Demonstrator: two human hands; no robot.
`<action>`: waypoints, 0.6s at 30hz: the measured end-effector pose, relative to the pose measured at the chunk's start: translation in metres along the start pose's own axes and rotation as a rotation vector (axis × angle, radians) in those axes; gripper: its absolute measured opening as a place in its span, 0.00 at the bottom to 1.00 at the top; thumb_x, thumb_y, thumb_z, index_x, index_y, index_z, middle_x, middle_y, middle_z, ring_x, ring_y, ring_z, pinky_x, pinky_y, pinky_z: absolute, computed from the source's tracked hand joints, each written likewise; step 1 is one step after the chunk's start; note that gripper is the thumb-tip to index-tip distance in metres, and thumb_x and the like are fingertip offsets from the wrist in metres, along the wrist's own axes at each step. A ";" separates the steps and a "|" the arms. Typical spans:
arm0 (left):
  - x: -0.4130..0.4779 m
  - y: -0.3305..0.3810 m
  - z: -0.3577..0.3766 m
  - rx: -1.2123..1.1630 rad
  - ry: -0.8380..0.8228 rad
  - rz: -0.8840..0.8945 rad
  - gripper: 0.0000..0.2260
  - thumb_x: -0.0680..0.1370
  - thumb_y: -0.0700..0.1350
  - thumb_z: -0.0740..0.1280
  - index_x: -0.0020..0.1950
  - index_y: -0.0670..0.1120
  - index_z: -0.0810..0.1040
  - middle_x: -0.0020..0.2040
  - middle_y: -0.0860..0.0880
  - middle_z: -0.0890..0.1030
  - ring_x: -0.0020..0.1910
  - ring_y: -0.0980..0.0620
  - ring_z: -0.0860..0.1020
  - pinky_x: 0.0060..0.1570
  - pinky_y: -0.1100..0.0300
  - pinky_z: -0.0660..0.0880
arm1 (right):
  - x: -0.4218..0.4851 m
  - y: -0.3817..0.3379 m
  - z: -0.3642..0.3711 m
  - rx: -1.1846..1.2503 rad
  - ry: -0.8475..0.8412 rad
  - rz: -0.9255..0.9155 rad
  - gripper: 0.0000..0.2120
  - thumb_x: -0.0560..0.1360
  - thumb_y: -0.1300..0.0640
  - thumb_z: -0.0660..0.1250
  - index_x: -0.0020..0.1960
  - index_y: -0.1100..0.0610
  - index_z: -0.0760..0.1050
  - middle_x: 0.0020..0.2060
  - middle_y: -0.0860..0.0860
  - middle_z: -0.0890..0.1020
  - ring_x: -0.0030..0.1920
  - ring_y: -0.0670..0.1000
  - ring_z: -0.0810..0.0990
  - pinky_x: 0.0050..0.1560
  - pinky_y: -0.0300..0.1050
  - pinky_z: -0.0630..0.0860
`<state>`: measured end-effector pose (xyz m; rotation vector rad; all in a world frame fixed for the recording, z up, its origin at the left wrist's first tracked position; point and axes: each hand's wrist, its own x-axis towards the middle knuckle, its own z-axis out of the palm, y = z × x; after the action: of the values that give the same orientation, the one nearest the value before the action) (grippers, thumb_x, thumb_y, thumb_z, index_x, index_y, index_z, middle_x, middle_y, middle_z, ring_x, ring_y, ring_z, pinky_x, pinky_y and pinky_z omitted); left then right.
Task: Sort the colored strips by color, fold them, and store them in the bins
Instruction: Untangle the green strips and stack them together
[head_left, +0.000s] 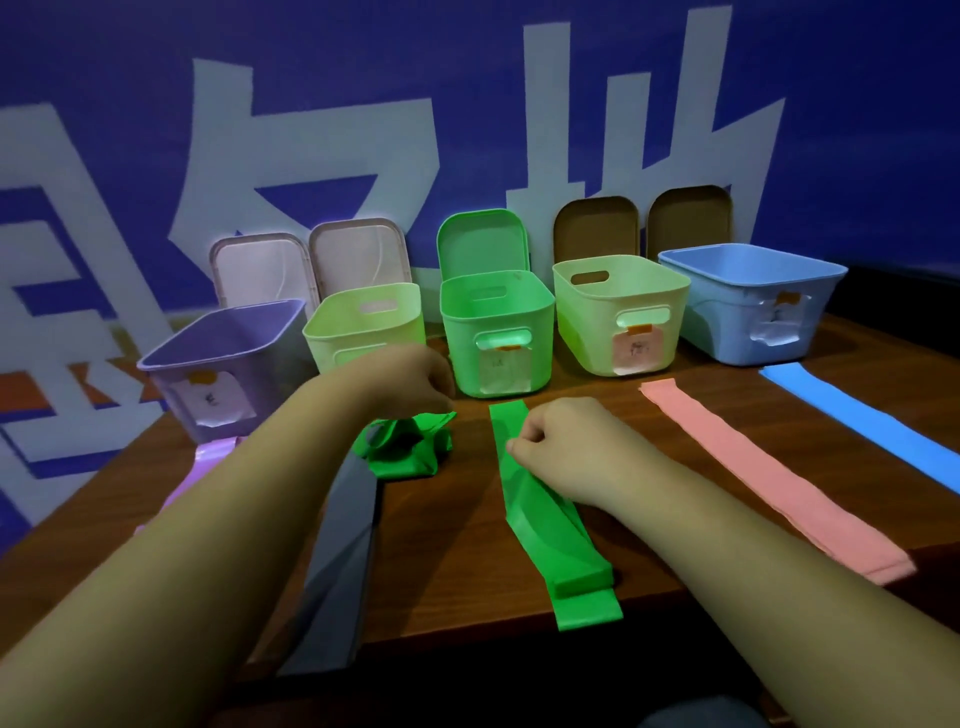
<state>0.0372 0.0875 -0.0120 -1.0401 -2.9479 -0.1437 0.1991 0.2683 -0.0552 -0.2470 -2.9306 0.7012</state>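
Left grip (410, 382) curled downward, fingers closed on top of bunched green strip (408, 449); bundle sits on table (467, 525) near front of green bin (496, 332). Right grip (561, 441) pinches long green strip (550, 535) near far end. Long strip lies lengthwise on table in doubled layers, near end hanging over table edge. Grey strip (337, 561) partly under left forearm. Purple strip (202, 467) at far left. Pink strip (769, 478) and blue strip (872, 421) flat at right. Bin open, its lid upright behind.

Smooth plastic bins (496, 332), wood-grain table (467, 519)
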 end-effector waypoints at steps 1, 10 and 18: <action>-0.005 -0.007 0.001 0.000 0.016 0.007 0.06 0.79 0.53 0.74 0.54 0.54 0.85 0.49 0.55 0.84 0.46 0.56 0.79 0.41 0.61 0.72 | 0.007 -0.006 0.000 -0.011 -0.004 -0.007 0.17 0.81 0.42 0.66 0.45 0.52 0.85 0.42 0.51 0.85 0.43 0.52 0.83 0.49 0.52 0.83; -0.014 -0.037 0.032 -0.124 -0.082 0.031 0.18 0.75 0.67 0.73 0.59 0.59 0.84 0.53 0.61 0.83 0.50 0.58 0.78 0.47 0.61 0.73 | 0.061 -0.029 0.004 -0.274 -0.216 -0.075 0.14 0.81 0.41 0.68 0.56 0.50 0.85 0.50 0.50 0.85 0.52 0.53 0.83 0.56 0.53 0.83; -0.022 -0.005 0.015 -0.115 0.069 0.180 0.10 0.78 0.57 0.74 0.56 0.56 0.83 0.49 0.60 0.80 0.51 0.58 0.78 0.43 0.68 0.71 | 0.072 0.009 0.019 -0.017 -0.026 -0.058 0.12 0.83 0.44 0.67 0.48 0.48 0.84 0.43 0.48 0.84 0.45 0.48 0.82 0.47 0.48 0.81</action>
<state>0.0513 0.0715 -0.0279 -1.2808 -2.7965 -0.3424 0.1272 0.2813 -0.0707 -0.1545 -2.9566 0.6769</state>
